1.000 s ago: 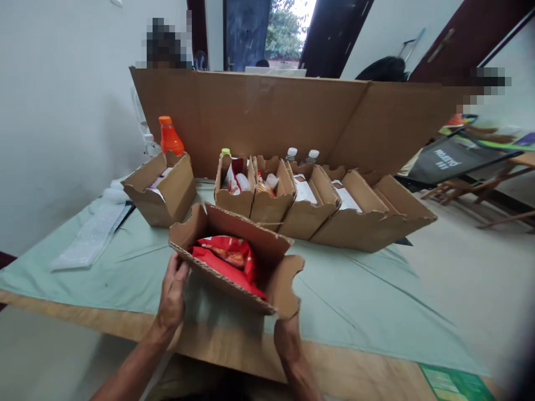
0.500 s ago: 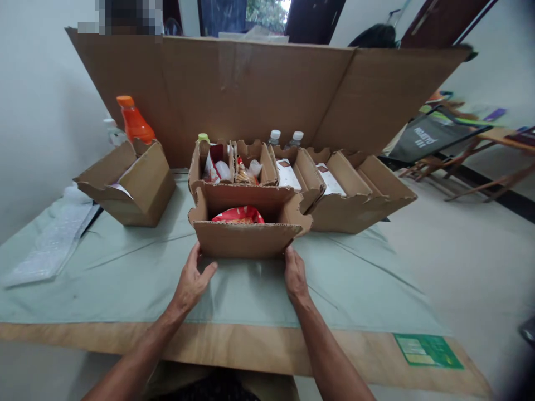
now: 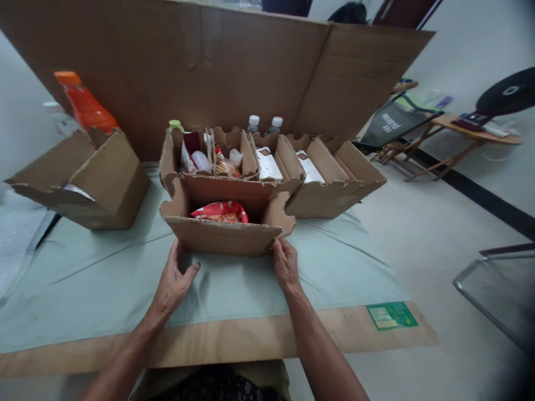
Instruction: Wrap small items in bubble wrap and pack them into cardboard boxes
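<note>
A small open cardboard box [image 3: 225, 236] stands at the front of the row, with a red snack packet [image 3: 221, 211] inside. My left hand [image 3: 173, 281] holds the box's lower left corner, its fingers against the side and its thumb sticking out in front. At the lower right corner, my right hand [image 3: 286, 264] grips the same box, with fingertips partly hidden behind the edge. Directly behind stand more cardboard bins, one with bagged items [image 3: 194, 159], another with a snack bag [image 3: 228, 166]. White cartons [image 3: 268, 164] lie in the bins to the right.
At left, another cardboard box [image 3: 112, 195] stands before an orange bottle [image 3: 90, 108]. A tall cardboard panel [image 3: 251, 67] closes off the back. Two white-capped bottles [image 3: 273, 125] show behind the bins. A green label [image 3: 392, 316] lies on the table's wooden front edge [image 3: 234, 342].
The view has tilted down and turned right, so the whole scene sits further left in the picture. Both hands remain at the same corners of the box.
</note>
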The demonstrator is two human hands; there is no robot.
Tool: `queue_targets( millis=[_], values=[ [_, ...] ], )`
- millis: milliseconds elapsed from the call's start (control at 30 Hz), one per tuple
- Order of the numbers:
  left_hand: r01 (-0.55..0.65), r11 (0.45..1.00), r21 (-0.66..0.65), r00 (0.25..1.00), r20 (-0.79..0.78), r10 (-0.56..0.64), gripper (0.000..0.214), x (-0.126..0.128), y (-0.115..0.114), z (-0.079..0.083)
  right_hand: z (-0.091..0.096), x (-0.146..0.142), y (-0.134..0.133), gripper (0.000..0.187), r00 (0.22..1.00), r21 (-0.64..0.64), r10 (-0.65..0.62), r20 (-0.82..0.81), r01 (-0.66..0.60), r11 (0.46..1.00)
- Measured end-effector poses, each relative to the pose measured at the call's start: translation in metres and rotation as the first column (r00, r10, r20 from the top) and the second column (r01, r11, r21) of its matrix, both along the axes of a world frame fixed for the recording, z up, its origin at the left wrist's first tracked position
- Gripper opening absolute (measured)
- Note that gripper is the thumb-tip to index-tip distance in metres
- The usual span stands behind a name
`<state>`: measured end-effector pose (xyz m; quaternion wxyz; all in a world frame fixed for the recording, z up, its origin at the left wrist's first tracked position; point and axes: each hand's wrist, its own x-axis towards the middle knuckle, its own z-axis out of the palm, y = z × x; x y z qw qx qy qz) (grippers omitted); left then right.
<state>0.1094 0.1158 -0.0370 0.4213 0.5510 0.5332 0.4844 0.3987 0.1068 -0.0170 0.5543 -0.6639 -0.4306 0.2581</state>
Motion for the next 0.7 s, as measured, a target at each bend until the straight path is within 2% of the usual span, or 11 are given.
queue_targets(
  millis=[100, 200, 300, 367, 433, 533, 633, 700],
  values=[
    [-0.03, 0.995, -0.098, 0.998, 0.056, 0.036, 0.089, -0.009, -0.021, -0.006, 0.001, 0.008, 0.003, 0.056, 1.0, 0.009, -0.017, 0.017, 0.017, 1.0],
    [-0.015, 0.993, -0.12, 1.0, 0.021, 0.017, 0.084, -0.024, -0.049, -0.005, 0.001, 0.013, 0.006, 0.054, 0.999, 0.007, -0.026, 0.029, 0.026, 1.0],
    [0.006, 0.993, -0.114, 0.997, -0.071, -0.015, 0.068, -0.042, -0.073, 0.005, 0.0, 0.013, 0.008, 0.052, 0.999, -0.009, -0.033, 0.037, 0.033, 0.999],
    [-0.037, 0.997, -0.07, 0.983, -0.182, 0.024, 0.056, -0.059, -0.079, 0.016, 0.0, 0.012, 0.009, 0.051, 0.998, -0.02, -0.042, 0.04, 0.043, 0.999],
    [-0.13, 0.991, 0.034, 0.929, -0.346, 0.133, 0.046, -0.084, -0.075, 0.029, 0.001, 0.011, 0.011, 0.049, 0.997, -0.043, -0.052, 0.057, 0.054, 0.998],
    [-0.291, 0.939, 0.184, 0.791, -0.505, 0.344, 0.038, -0.142, -0.056, 0.05, 0.004, 0.008, 0.013, 0.044, 0.99, -0.109, -0.066, 0.123, 0.079, 0.991],
    [-0.452, 0.864, 0.223, 0.662, -0.564, 0.493, 0.041, -0.209, -0.031, 0.066, 0.007, 0.005, 0.014, 0.039, 0.973, -0.139, -0.064, 0.22, 0.096, 0.986],
    [-0.54, 0.815, 0.212, 0.576, -0.613, 0.541, 0.042, -0.247, -0.015, 0.07, 0.008, 0.003, 0.014, 0.035, 0.953, -0.152, -0.052, 0.297, 0.101, 0.983]
  ],
)
